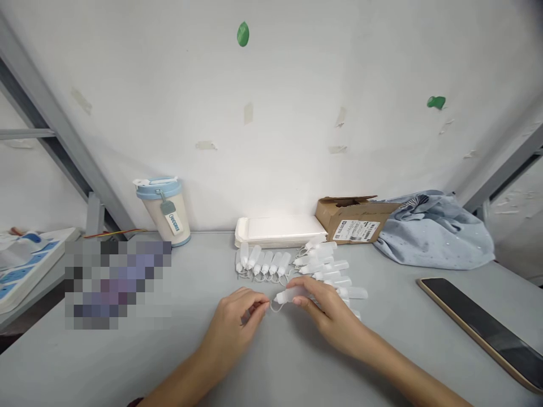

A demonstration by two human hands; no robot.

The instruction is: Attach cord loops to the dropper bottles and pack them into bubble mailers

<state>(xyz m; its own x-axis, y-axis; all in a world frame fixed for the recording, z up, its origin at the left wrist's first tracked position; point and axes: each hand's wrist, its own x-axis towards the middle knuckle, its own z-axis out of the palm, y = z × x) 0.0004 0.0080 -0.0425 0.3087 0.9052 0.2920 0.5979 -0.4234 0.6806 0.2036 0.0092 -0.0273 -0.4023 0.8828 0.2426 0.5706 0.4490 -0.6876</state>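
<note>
In the head view my right hand (328,308) grips a small translucent white squeeze bottle (291,294), which lies nearly level with its nozzle towards the left. A thin white strap (276,308) loops from the bottle's neck to the fingertips of my left hand (237,316). Those fingers are pinched together on the strap's end, where the small cap is mostly hidden. Behind the hands, several similar bottles (266,263) stand or lean in a row. More of these bottles (326,265) lie on their sides to the right, partly covered by my right hand.
White flat boxes (284,228) and an opened cardboard box (358,220) stand by the wall. Blue cloth (436,237) lies right of them, a phone (483,328) at the right edge. On the left are a lidded cup (167,217), a blurred-out item (119,282) and a power strip (29,265).
</note>
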